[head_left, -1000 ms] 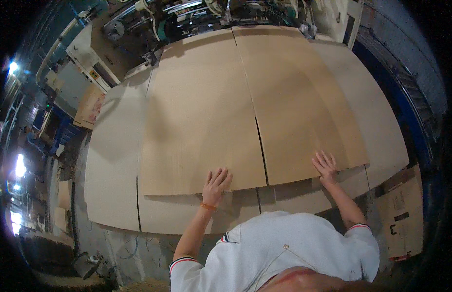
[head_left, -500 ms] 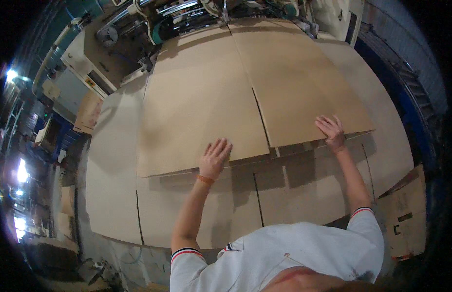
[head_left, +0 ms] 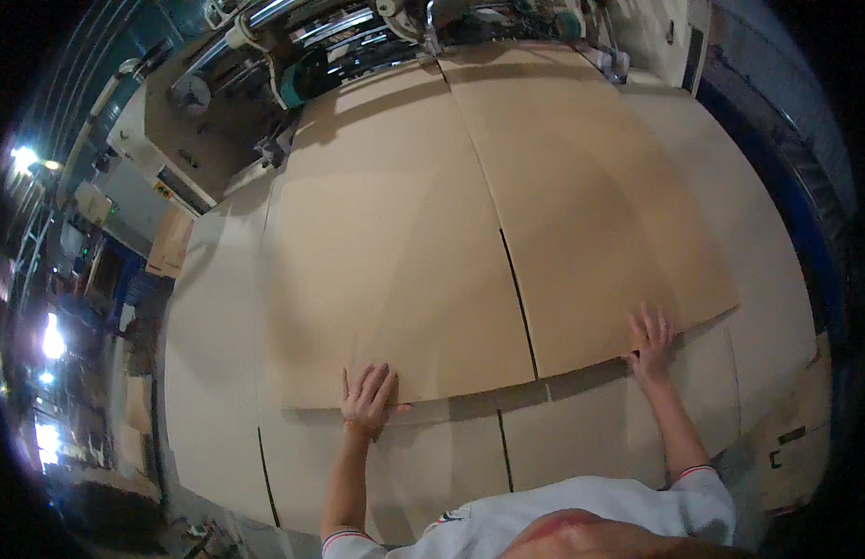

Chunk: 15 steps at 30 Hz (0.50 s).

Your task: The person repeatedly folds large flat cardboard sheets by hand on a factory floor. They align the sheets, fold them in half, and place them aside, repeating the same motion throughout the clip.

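Observation:
A large brown cardboard sheet [head_left: 386,242] lies on a wider stack of paler cardboard sheets [head_left: 213,363]. Down its middle runs a crease that opens into a dark slot reaching the near edge. My left hand [head_left: 367,399] rests on that near edge, left of the slot, fingers spread over the top. Farther right, my right hand [head_left: 651,347] touches the same edge with its fingers stretched out on the sheet. The far end of the sheet reaches the machine's rollers.
A machine with metal rollers [head_left: 339,33] spans the far side, with pale housings [head_left: 171,140] at its left. Beyond the stack on the right runs a blue rail [head_left: 763,177]. A cardboard box [head_left: 794,438] stands at the near right.
The brown sheet's near edge has come closer to me and lies lower over the stack. Both hands have moved toward me with it, the left also slightly leftward.

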Available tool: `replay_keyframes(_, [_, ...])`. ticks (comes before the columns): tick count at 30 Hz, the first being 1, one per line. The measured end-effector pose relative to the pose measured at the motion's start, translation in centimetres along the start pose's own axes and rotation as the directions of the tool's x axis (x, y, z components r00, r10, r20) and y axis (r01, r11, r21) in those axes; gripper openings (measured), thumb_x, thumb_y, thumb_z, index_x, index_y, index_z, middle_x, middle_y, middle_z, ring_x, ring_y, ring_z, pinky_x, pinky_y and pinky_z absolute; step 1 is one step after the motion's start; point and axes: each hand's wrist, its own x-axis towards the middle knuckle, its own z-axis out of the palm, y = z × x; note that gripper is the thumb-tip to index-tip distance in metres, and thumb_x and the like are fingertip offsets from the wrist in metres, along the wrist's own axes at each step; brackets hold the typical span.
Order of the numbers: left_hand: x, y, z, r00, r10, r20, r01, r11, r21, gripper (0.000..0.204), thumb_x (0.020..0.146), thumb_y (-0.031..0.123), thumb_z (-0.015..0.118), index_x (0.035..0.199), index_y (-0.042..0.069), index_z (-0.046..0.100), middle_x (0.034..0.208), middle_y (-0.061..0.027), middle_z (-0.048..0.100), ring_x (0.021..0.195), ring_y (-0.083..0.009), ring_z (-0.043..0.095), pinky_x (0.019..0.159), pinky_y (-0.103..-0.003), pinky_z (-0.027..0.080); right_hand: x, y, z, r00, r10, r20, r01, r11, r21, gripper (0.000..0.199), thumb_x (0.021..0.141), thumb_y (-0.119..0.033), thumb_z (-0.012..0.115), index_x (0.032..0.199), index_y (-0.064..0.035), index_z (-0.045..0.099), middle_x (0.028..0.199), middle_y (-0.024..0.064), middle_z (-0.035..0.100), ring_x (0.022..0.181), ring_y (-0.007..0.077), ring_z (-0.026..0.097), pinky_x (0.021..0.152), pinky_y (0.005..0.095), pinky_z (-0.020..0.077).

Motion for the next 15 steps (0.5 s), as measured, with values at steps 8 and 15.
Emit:
replay_keyframes(8, [4.8,-3.4,-2.2,0.974,0.106,-0.198,-0.072,0.983,0.172,0.073,0.084,0.077,0.034,0.103,0.018,0.071,0.106,-0.0042,0.070,0.102,-0.0223,0.065,0.101,-0.048,0.041,3.7,0.0,-0.3,0.948,-0.071,-0.312,0.047,0.995,-0.082,0.069,0.092,-0.068,0.022,0.130,-0.0177,0.051,0.145,0.0069,0.040,0.136,0.0387,0.026,0.108,0.0579,0.0185])
replay_keyframes(15, [5.8,-4.9,0.5,0.978,0.185,-0.097,-0.176,0.980,0.096,0.047,0.087,0.058,0.054,0.105,0.017,0.069,0.109,-0.0039,0.070,0.105,-0.0218,0.065,0.097,-0.043,0.046,6.0,-0.8,1.7,0.905,-0.133,-0.403,0.089,0.988,-0.125,0.069,0.093,-0.067,0.021,0.127,-0.0166,0.054,0.143,0.0062,0.043,0.135,0.0381,0.028,0.109,0.0554,0.0200])
